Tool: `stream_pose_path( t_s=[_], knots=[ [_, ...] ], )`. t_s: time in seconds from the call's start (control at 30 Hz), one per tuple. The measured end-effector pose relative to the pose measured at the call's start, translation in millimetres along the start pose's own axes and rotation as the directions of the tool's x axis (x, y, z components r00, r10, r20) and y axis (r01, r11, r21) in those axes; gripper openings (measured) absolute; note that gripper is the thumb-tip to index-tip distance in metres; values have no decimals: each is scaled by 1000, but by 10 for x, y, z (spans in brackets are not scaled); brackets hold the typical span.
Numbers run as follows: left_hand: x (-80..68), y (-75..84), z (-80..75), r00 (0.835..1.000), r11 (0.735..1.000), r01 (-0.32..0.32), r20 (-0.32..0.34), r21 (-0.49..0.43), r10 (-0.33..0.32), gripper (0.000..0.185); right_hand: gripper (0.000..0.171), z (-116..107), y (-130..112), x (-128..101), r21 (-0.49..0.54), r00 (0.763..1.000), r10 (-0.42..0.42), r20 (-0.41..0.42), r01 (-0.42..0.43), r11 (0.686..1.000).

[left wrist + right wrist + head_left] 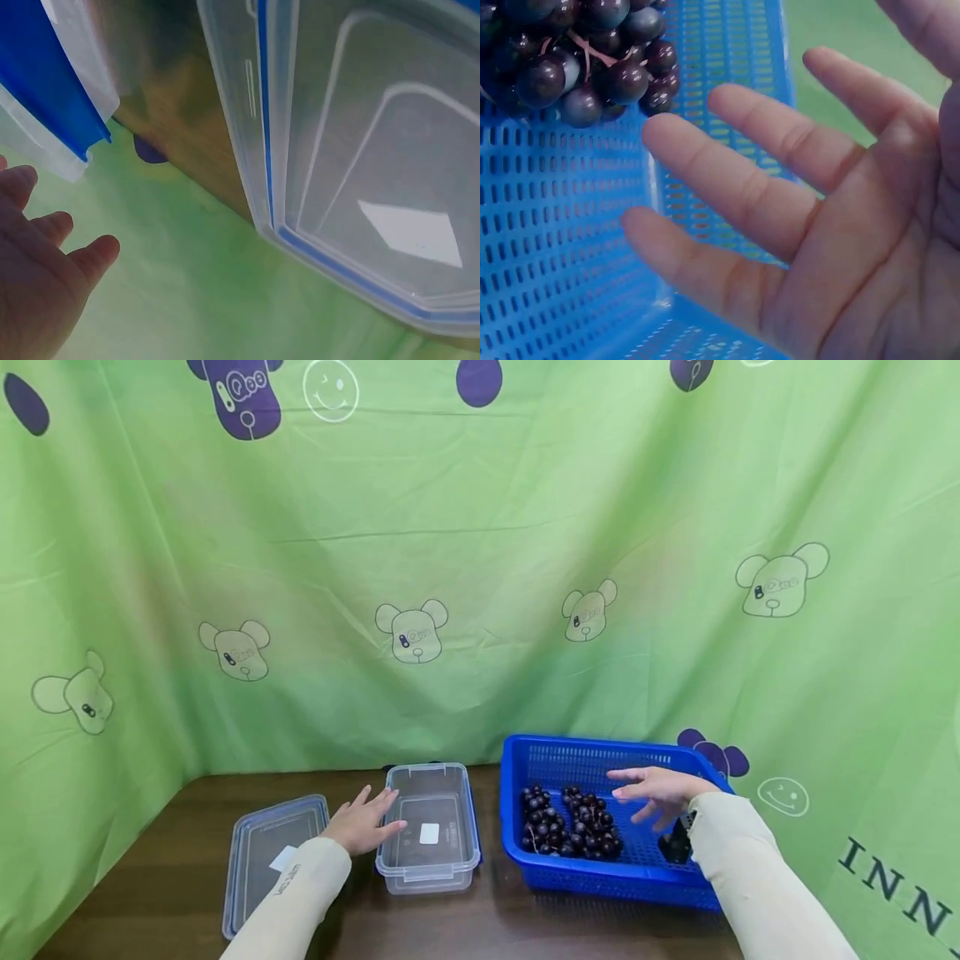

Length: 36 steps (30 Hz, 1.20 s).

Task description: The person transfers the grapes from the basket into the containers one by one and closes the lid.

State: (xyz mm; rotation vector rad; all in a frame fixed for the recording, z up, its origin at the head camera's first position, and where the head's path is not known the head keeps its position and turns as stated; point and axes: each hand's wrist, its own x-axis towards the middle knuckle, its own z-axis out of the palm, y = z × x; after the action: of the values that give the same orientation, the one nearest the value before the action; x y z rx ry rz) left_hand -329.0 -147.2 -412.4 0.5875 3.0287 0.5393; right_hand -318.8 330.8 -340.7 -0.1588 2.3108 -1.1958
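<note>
Fingers (727, 187) of the right hand (658, 789) fan out wide and nearly straight above the blue basket (600, 875); those of the left hand (358, 825) are spread too, beside the clear box (429, 806).

Nearest me, to the left, lies a clear lid (253, 856) edged in blue, with the left sleeve (296, 889) across its right side. Next along is the box, a white label (429, 833) on it and a blue strip (475, 822) down its right side. Further right stands the basket, and in its left half are the dark grapes (543, 827), seemingly two bunches side by side, left of the right hand. Its near wall rises in front of them, and the right sleeve (753, 868) crosses its right end.

All of it rests on a brown wooden worktop (135, 893). Behind hangs a green curtain (495, 527), creased and printed with bear heads and smiling faces.

Both forearms run out of sight at the near edge. A black object (677, 842) by the right wrist is hard to make out, and I can't tell whether the left fingertips touch the box's rim.
</note>
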Motion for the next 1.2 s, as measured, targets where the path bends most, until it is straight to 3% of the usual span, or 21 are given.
stream_pose_path(
  t_s=[0.13, 0.27, 0.47, 0.73, 1.0, 1.2],
  knots=[
    [-13, -8, -16, 1000, 1000, 23, 11, 12, -23, 62, 69, 13, 61, 54, -18, 1000, 1, -25, -2, 1000],
    [6, -1, -49, 1000, 999, 25, 8, 22, -26, 63, 65, 29, 72, 94, -57, 994, -34, -103, 28, 998],
    [-17, -23, -55, 999, 999, 22, 24, 26, -22, 64, 63, 63, 79, 134, -1, 977, 42, -209, -43, 999],
    [-78, -102, 32, 1000, 999, -23, 6, 31, 23, 63, 72, 101, 97, 173, 5, 984, 57, -167, -57, 998],
    [-81, -118, -16, 999, 999, -27, 20, -24, 27, 63, 72, 81, 117, 242, -98, 985, 74, -157, -90, 991],
    [-126, -175, 12, 995, 996, -93, 30, 16, 92, 57, 71, 111, 141, 291, -89, 987, 74, -143, -87, 992]
  ],
)
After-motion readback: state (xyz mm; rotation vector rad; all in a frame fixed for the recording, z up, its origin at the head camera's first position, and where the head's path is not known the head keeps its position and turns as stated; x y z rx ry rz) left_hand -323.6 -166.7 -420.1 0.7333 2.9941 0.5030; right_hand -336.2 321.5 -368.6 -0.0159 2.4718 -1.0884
